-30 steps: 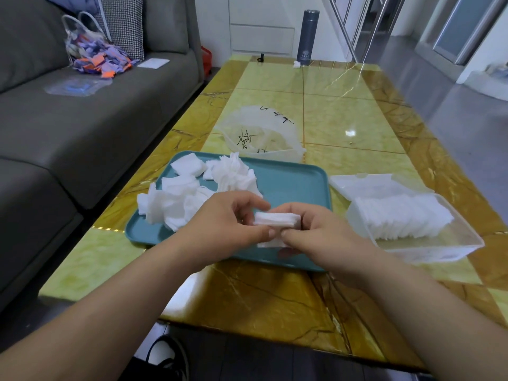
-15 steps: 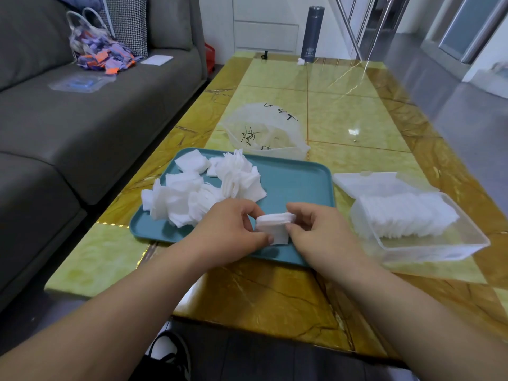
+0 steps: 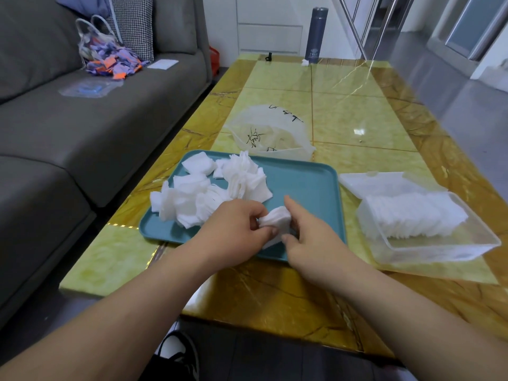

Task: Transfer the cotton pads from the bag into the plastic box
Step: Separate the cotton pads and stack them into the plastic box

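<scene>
Both hands are pinching one small stack of cotton pads (image 3: 275, 219) above the near edge of the teal tray (image 3: 308, 180). Left hand (image 3: 233, 229) is closing thumb and fingertips on the stack's left end; right hand (image 3: 310, 237) is gripping the right end, index finger lifted free and pointing away. Neither hand is opening wide; both are curling tight round the pads.

Head view, task things: loose cotton pads (image 3: 209, 193) are lying heaped on the tray's left half, some flat, some standing fanned on edge. Clear plastic box (image 3: 439, 243) is sitting to the right of the tray, just beside it, lid (image 3: 384, 182) hinged back toward the far side. A row of pads (image 3: 412, 213) is already standing on edge inside, filling the far part; the near part is looking bare. Emptied plastic bag (image 3: 269, 133) is lying crumpled beyond the tray.

Orientation: the held stack is tilting, faces not squared, its short stacking axis running roughly left to right between the hands. The row in the box is running its long axis left to right, along the box.

Risks, as judged: pads are soft and light, so the outer ones are liable to be slipping or fanning out if the pinch is loosening during the carry. An unsquared stack is likely to be catching the box rim or toppling the standing row.
</scene>
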Demonstrator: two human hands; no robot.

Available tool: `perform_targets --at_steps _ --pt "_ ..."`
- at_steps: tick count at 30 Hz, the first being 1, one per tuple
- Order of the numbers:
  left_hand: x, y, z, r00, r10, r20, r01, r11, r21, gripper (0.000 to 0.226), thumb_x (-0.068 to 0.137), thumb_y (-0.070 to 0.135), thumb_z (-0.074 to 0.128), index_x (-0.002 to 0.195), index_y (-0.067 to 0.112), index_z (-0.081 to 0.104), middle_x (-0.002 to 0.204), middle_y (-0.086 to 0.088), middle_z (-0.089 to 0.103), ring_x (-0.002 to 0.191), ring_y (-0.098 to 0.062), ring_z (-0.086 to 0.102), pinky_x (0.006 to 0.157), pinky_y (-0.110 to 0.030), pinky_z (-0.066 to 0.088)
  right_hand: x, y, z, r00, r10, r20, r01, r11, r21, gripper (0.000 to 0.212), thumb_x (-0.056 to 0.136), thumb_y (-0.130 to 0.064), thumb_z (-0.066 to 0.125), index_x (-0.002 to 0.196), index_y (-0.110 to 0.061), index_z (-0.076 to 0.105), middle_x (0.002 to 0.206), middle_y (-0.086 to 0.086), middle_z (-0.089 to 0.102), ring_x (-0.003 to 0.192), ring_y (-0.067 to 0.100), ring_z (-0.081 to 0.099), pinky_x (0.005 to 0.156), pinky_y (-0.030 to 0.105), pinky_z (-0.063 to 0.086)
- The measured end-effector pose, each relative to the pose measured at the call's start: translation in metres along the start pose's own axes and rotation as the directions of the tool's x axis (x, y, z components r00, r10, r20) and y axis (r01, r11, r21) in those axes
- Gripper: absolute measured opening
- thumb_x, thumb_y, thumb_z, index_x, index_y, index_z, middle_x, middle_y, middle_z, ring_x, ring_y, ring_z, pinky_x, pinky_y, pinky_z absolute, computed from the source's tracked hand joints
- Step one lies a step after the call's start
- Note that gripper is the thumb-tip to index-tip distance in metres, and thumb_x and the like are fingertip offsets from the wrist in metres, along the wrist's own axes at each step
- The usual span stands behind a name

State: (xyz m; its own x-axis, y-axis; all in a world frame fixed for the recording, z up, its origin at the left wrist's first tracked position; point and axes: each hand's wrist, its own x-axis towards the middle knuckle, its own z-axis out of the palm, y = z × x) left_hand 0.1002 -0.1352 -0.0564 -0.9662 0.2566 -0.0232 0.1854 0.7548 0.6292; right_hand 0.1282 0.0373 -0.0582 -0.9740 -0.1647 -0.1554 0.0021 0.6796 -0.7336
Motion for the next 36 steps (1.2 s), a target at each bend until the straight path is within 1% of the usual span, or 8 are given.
perform_targets --at_steps 3,5,11,16,24,30,33,36 --pt "-0.007 -0.002 -0.008 1.000 0.017 -0.003 -0.017 0.997 -0.073 0.008 0.089 0.034 0.075 0.087 0.027 0.072 0.069 0.000 0.064 0.057 -0.004 0.050 0.056 -0.026 0.043 0.003 -0.005 0.003 0.983 -0.157 -0.094 0.144 0.981 -0.134 0.055 0.099 -0.009 0.061 0.150 -0.029 0.052 0.148 -0.002 0.054 0.136 0.018 0.051 0.115 0.030 0.039" --pt "-0.014 -0.003 -0.014 0.999 0.010 -0.049 -0.016 0.993 -0.121 0.006 0.089 0.034 0.075 0.093 0.030 0.074 0.073 0.001 0.068 0.060 -0.003 0.052 0.060 -0.027 0.047 0.008 -0.007 0.009 0.967 -0.207 -0.150 0.182 0.969 -0.165 0.025 0.095 -0.014 0.065 0.116 -0.027 0.071 0.117 0.000 0.064 0.111 0.020 0.060 0.099 0.041 0.050" --pt "-0.026 -0.029 -0.062 0.805 -0.023 -0.593 0.152 0.974 0.169 0.037 0.087 0.035 0.071 0.123 0.027 0.068 0.119 0.002 0.058 0.106 -0.024 0.055 0.091 -0.041 0.049 0.019 -0.024 0.021 0.951 -0.157 -0.265 0.154 0.987 -0.033 0.008 0.097 -0.028 0.066 0.101 -0.024 0.072 0.094 -0.006 0.073 0.090 0.019 0.065 0.081 0.038 0.055" --pt "-0.028 -0.056 -0.068 0.890 -0.370 -0.266 0.399 0.915 0.062 0.079 0.086 0.044 0.069 0.155 0.026 0.038 0.159 -0.004 0.039 0.143 -0.032 0.039 0.114 -0.046 0.039 0.023 -0.026 0.027 0.964 -0.131 -0.229 0.137 0.991 0.008 0.019 0.098 -0.029 0.064 0.084 -0.018 0.070 0.070 -0.005 0.062 0.071 0.016 0.057 0.066 0.034 0.046" --pt "-0.002 -0.031 -0.034 0.958 -0.257 -0.128 0.254 0.967 -0.038 0.070 0.091 0.036 0.068 0.155 0.030 0.038 0.151 -0.001 0.051 0.132 -0.026 0.053 0.102 -0.033 0.044 0.021 -0.019 0.005 0.950 -0.015 -0.311 0.068 0.985 0.159 0.011 0.090 -0.022 0.068 0.081 -0.019 0.074 0.077 -0.002 0.074 0.074 0.018 0.066 0.065 0.032 0.049" --pt "0.013 0.002 -0.016 0.989 -0.147 0.034 0.150 0.976 -0.160 0.081 0.086 0.023 0.063 0.158 0.040 0.030 0.156 0.006 0.046 0.129 -0.020 0.055 0.102 -0.021 0.038 0.017 -0.011 -0.022 0.880 0.012 -0.474 -0.001 1.000 0.024 0.014 0.083 -0.030 0.064 0.074 -0.022 0.057 0.070 -0.006 0.061 0.069 0.015 0.056 0.062 0.035 0.046" --pt "0.015 0.000 -0.022 0.978 -0.174 -0.114 0.157 0.977 -0.141 0.079 0.078 0.031 0.050 0.155 0.042 0.036 0.150 0.006 0.053 0.122 -0.023 0.060 0.106 -0.042 0.049 0.015 -0.017 -0.027 0.883 -0.047 -0.467 0.124 0.983 0.136 0.014 0.083 -0.019 0.066 0.072 -0.017 0.057 0.065 -0.006 0.056 0.059 0.007 0.046 0.054 0.022 0.039" --pt "0.016 -0.013 -0.039 0.937 -0.231 -0.263 0.277 0.948 0.156 0.070 0.085 0.024 0.053 0.154 0.028 0.040 0.153 -0.004 0.048 0.138 -0.032 0.045 0.110 -0.048 0.042 0.016 -0.026 -0.012 0.963 -0.043 -0.264 0.132 0.935 0.329 0.011 0.085 -0.014 0.070 0.076 -0.012 0.065 0.067 0.001 0.061 0.062 0.007 0.054 0.059 0.024 0.046"
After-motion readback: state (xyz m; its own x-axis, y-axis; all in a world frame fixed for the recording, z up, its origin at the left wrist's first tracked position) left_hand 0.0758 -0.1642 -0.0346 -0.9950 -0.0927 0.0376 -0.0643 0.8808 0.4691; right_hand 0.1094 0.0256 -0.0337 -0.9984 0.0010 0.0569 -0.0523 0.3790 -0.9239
